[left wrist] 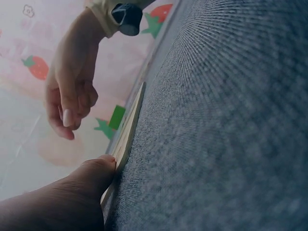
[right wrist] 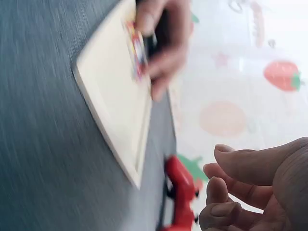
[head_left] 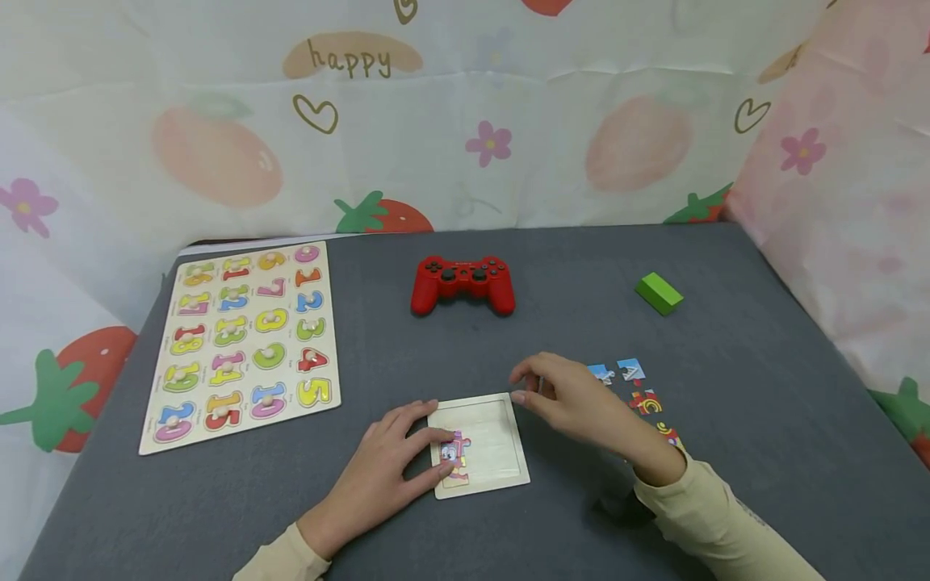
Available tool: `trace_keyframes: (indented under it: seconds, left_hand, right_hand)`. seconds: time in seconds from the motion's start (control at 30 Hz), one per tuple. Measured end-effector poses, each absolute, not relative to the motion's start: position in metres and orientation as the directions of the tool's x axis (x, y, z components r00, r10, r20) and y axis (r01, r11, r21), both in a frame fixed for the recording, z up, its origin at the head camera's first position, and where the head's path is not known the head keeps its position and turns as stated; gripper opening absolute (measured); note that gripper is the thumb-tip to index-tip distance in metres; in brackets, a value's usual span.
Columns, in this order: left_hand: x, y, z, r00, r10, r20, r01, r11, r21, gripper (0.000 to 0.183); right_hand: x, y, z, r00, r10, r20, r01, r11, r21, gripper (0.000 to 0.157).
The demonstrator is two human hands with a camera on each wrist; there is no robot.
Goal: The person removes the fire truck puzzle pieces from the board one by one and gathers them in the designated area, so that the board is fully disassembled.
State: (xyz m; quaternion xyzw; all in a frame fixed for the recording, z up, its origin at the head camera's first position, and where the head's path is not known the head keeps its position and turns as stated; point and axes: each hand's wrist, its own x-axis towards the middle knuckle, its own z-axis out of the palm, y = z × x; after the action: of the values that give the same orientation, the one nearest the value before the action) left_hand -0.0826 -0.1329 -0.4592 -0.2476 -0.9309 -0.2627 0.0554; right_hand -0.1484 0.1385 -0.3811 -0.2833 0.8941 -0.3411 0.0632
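Note:
A shallow wooden puzzle tray (head_left: 494,440) lies at the near middle of the table. Joined jigsaw pieces (head_left: 456,453) with a pink and purple picture sit along its left side. My left hand (head_left: 395,456) rests at that side, index finger and thumb touching the pieces and the other fingers at the tray's edge. Above the tray's upper right corner is my right hand (head_left: 574,399), fingers loosely bent. In the right wrist view nothing shows between the right hand's fingers (right wrist: 245,163). Loose jigsaw pieces (head_left: 645,402) lie on the cloth, partly hidden behind the right forearm.
A wooden number puzzle board (head_left: 243,347) with knobbed numerals lies at the left. Farther back are a red game controller (head_left: 462,284) and, to its right, a green block (head_left: 659,293). A printed curtain (head_left: 538,186) hangs behind the grey-covered table (head_left: 407,363).

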Motion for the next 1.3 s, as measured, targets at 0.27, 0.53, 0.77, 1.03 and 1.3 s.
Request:
trace_keyframes:
  seconds: [0.27, 0.53, 0.77, 1.03, 1.3]
  left_hand:
    - [-0.082, -0.132, -0.459, -0.892, 0.393, 0.226, 0.453, 0.754, 0.476, 0.059]
    - [-0.082, -0.131, -0.458, -0.886, 0.395, 0.241, 0.463, 0.754, 0.467, 0.060]
    - [-0.082, -0.130, -0.459, -0.880, 0.400, 0.256, 0.475, 0.748, 0.463, 0.068]
    - [-0.082, -0.131, -0.458, -0.883, 0.414, 0.220, 0.469, 0.769, 0.434, 0.077]
    - [-0.081, -0.131, -0.457, -0.885, 0.420, 0.199, 0.464, 0.763, 0.450, 0.075]
  right_hand:
    - [-0.132, 0.107, -0.401, -0.748, -0.664, -0.006, -0.527, 0.599, -0.603, 0.018]
    - [-0.124, 0.087, -0.411, -0.736, -0.673, -0.076, -0.526, 0.638, -0.561, 0.030]
    - [-0.118, 0.080, -0.413, -0.756, -0.654, -0.015, -0.539, 0.636, -0.552, 0.027]
    - [-0.115, 0.077, -0.416, -0.775, -0.631, 0.026, -0.541, 0.641, -0.544, 0.026]
    - [-0.115, 0.076, -0.417, -0.799, -0.598, 0.061, -0.517, 0.632, -0.578, 0.021]
